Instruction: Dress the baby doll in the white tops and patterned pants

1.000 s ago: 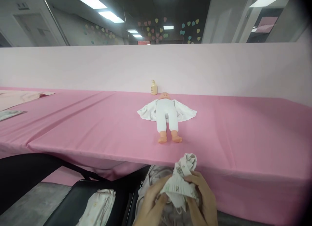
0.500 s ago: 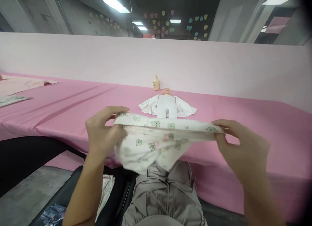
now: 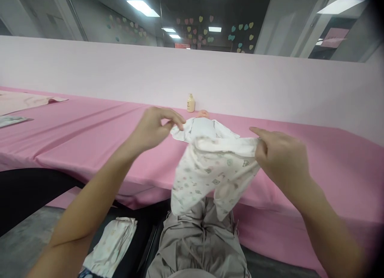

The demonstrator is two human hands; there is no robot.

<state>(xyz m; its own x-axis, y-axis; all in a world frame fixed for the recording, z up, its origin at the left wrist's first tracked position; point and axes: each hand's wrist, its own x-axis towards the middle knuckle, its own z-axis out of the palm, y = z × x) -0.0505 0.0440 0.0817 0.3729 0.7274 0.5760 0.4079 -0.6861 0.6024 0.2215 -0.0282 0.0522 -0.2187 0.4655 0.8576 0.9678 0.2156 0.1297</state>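
Observation:
A small white baby garment with a pale animal print (image 3: 210, 172) hangs in the air over the table's near edge. My right hand (image 3: 280, 160) pinches its upper right edge. My left hand (image 3: 154, 128) is raised at the garment's upper left, fingers curled in a pinch near the cloth; whether it grips the garment is unclear. Behind the garment a baby doll (image 3: 204, 124) in white clothes lies on its back on an opened white wrap, mostly hidden by the cloth.
A pink-covered table (image 3: 90, 134) runs across the view with a pale pink partition behind it. A small cream pump bottle (image 3: 190, 103) stands by the doll's head. Folded printed cloth (image 3: 112, 246) lies on a black chair at lower left. More fabric (image 3: 18, 104) lies far left.
The garment rose from my lap and was spread wide between both hands. It now hangs bunched from my right hand, and my left hand has moved up toward the doll.

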